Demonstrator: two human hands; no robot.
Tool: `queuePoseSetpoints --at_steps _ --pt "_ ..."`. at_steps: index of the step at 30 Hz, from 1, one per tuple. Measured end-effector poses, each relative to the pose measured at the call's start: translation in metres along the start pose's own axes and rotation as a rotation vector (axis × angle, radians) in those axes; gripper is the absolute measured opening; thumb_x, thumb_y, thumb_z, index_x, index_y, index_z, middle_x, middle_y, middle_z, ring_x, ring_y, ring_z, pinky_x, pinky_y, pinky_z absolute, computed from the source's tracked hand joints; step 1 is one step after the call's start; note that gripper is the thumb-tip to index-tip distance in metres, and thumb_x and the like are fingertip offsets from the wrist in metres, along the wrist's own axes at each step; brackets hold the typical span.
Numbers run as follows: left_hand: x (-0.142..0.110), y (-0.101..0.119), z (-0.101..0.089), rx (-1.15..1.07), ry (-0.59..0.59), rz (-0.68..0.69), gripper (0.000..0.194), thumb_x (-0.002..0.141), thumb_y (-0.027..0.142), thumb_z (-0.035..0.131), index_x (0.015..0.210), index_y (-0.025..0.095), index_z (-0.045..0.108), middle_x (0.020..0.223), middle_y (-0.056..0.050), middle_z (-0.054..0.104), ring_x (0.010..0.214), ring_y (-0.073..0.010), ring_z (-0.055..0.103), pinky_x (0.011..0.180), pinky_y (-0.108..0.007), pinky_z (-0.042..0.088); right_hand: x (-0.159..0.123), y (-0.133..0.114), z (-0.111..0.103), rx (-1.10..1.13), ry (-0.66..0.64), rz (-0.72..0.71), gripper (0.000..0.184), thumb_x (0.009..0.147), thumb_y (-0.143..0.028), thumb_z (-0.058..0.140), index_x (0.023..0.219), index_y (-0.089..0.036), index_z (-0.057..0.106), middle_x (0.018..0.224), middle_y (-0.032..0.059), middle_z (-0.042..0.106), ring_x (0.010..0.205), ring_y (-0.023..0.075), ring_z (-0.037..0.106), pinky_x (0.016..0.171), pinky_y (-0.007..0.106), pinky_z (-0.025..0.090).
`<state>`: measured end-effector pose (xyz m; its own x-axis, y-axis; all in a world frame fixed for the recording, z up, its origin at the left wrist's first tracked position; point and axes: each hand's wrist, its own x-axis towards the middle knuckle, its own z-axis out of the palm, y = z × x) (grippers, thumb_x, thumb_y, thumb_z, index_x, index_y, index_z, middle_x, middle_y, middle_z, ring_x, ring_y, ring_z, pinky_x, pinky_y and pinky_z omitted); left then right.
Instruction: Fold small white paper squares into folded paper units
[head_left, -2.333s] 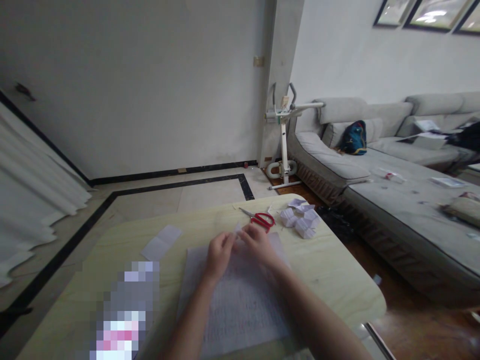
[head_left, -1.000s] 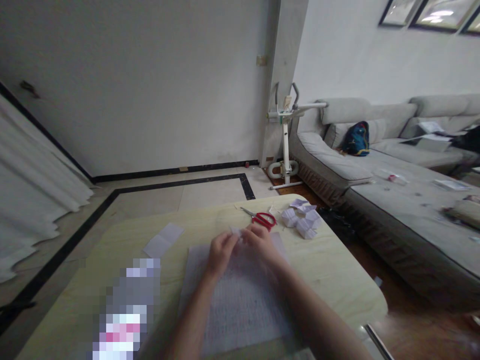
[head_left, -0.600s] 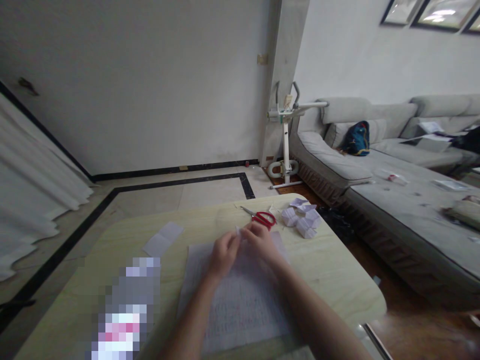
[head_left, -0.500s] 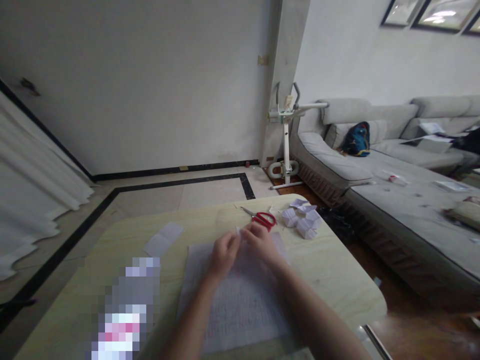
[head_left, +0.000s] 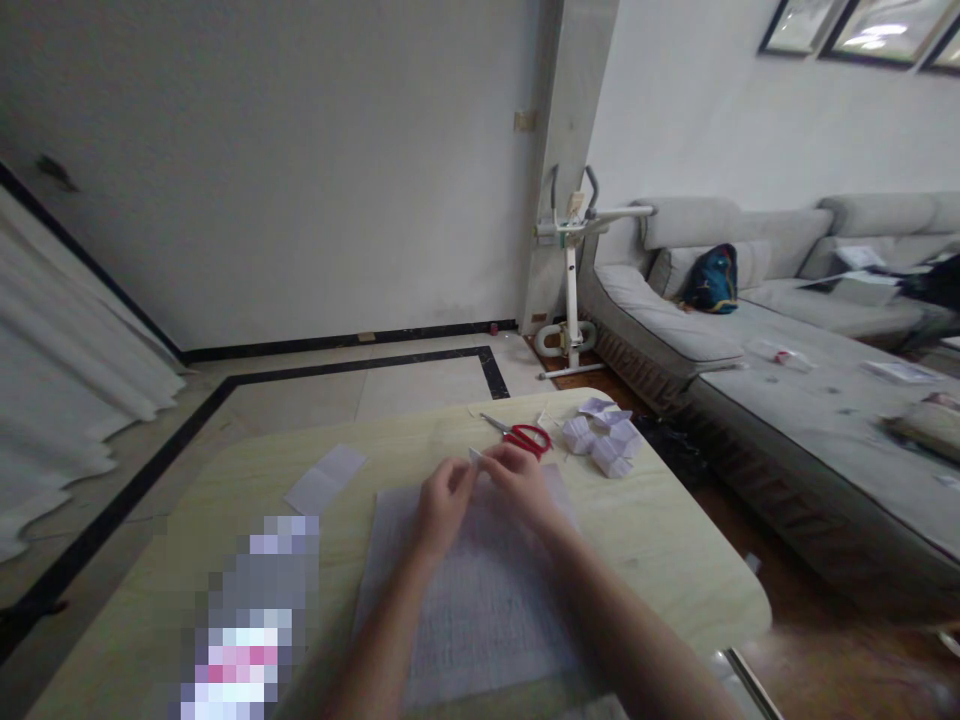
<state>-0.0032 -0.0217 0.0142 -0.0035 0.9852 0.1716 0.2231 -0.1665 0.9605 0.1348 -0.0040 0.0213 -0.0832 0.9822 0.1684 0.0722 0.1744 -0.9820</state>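
Observation:
Both hands meet over a large printed sheet (head_left: 480, 610) that lies on the table. Between their fingertips is a small piece of white paper (head_left: 475, 456), mostly covered by the fingers. My left hand (head_left: 444, 500) is closed and pinches it from the left. From the right, my right hand (head_left: 519, 485) pinches the same piece, its fingers bent over it. Just beyond the right hand lie red-handled scissors (head_left: 529, 440), blades pointing left. Several folded white paper shapes (head_left: 613, 447) sit together farther right. A creased paper slip (head_left: 325, 478) lies flat to the left.
The pale wooden table (head_left: 675, 560) has rounded corners. A blurred-out pixelated object (head_left: 244, 620) is at its near left. Beyond stand a white exercise machine (head_left: 572, 280) and a grey sofa (head_left: 810, 400) with a blue backpack (head_left: 714, 280). A white curtain (head_left: 67, 390) hangs at left.
My hands stay in nearly the same place, still pinching the small paper, whose white tip shows a little more clearly. The left hand has shifted very slightly left.

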Motion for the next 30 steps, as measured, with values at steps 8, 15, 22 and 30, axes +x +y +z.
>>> queuePoseSetpoints --at_steps 8,15,22,30 --pt "0.0024 0.0010 -0.0001 -0.066 0.046 -0.009 0.035 0.082 0.042 0.053 0.096 0.014 0.068 0.088 -0.008 0.071 0.081 -0.0207 0.066 0.070 -0.029 0.053 -0.0060 0.0021 0.0090 -0.166 0.092 -0.116 0.011 0.077 -0.026 0.062 0.074 -0.015 0.063 0.070 0.0043 0.063 0.064 0.0147 0.057 0.062 0.026 0.044" --pt "0.0069 -0.0013 -0.0033 -0.087 0.064 -0.039 0.035 0.080 0.036 0.057 0.104 0.014 0.068 0.109 -0.010 0.068 0.106 -0.0232 0.060 0.094 -0.035 0.045 -0.0066 0.0008 0.0106 -0.215 0.042 -0.138 0.016 0.076 -0.032 0.064 0.076 -0.016 0.063 0.071 0.0025 0.062 0.064 0.0131 0.054 0.060 0.024 0.042" --pt "0.0059 -0.0001 -0.0024 -0.106 0.027 -0.036 0.036 0.082 0.036 0.055 0.108 0.013 0.066 0.114 -0.010 0.066 0.111 -0.0228 0.058 0.098 -0.037 0.042 -0.0059 -0.0008 0.0086 -0.156 -0.012 -0.027 0.022 0.075 -0.037 0.064 0.080 -0.015 0.063 0.070 0.0011 0.059 0.060 0.0115 0.051 0.054 0.022 0.039" --pt "0.0046 -0.0078 0.0008 -0.027 0.042 0.030 0.035 0.084 0.034 0.052 0.110 0.014 0.065 0.114 -0.011 0.065 0.110 -0.0229 0.058 0.099 -0.039 0.041 -0.0041 0.0028 0.0061 -0.101 -0.103 -0.038 0.015 0.078 -0.028 0.060 0.086 -0.016 0.062 0.077 0.0023 0.062 0.068 0.0130 0.055 0.060 0.023 0.042"
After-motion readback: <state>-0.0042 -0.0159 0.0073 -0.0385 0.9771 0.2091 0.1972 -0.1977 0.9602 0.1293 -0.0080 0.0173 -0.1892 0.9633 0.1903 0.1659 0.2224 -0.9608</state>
